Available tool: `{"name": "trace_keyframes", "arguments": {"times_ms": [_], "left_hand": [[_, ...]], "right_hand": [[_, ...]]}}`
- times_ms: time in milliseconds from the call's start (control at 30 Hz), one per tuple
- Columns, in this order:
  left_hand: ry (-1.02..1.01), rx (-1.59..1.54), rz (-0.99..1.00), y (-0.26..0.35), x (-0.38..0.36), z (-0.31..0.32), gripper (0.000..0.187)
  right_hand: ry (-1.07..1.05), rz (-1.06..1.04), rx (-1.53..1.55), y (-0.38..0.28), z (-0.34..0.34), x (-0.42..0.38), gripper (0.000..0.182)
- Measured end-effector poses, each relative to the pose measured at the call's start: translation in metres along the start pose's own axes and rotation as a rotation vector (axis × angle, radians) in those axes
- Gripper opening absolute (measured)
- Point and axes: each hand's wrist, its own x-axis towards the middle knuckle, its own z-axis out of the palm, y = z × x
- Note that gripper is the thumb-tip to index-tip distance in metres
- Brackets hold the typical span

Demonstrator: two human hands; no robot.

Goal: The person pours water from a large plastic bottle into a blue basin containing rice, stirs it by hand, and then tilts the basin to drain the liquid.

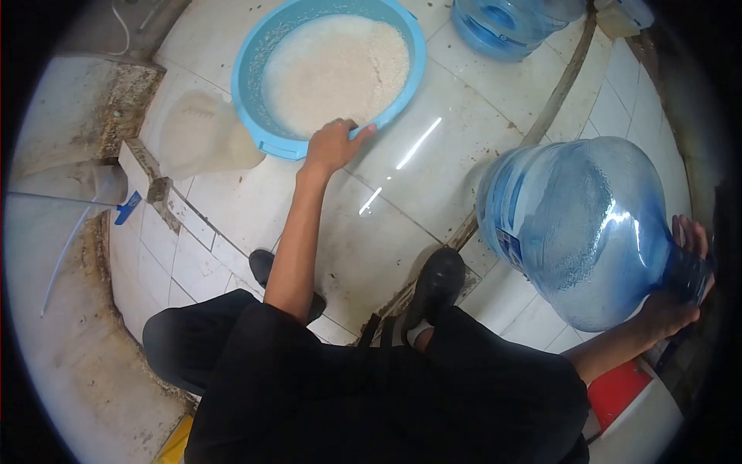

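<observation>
A light blue basin (246, 73) on the tiled floor holds pale grains, which look like rice, in cloudy liquid. My left hand (334, 145) grips the basin's near rim, with the fingers over the edge. At the right, my right hand (684, 271) is wrapped round the neck of a large clear blue water bottle (580, 224). The bottle lies tilted on its side, its neck towards the right edge of the view and its base towards the middle. Whether liquid is inside it I cannot tell.
Another large blue bottle (506, 27) stands at the top. A translucent container (201, 139) is left of the basin. A blue-headed tool (128, 207) is by the left ledge. Something red (618, 394) is at lower right. A channel crosses the wet floor.
</observation>
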Motion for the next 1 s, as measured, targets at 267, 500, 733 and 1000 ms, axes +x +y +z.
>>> {"name": "trace_keyframes", "arguments": {"times_ms": [267,500,733,1000], "left_hand": [[-0.068,0.123,-0.059,0.005,-0.006,0.001,0.069],[-0.349,0.127,-0.084,0.016,-0.028,-0.002,0.064],[0.144,-0.083,0.105,0.013,0.024,0.046,0.057],[0.097,0.119,0.088,0.026,0.106,0.077,0.072]], "right_hand": [[0.282,-0.052,-0.542,-0.037,0.039,-0.004,0.060],[0.810,-0.335,0.559,-0.113,0.149,0.015,0.043],[-0.299,0.345,0.746,-0.025,0.266,-0.027,0.043],[-0.398,0.367,-0.329,0.109,0.372,-0.122,0.064]]}}
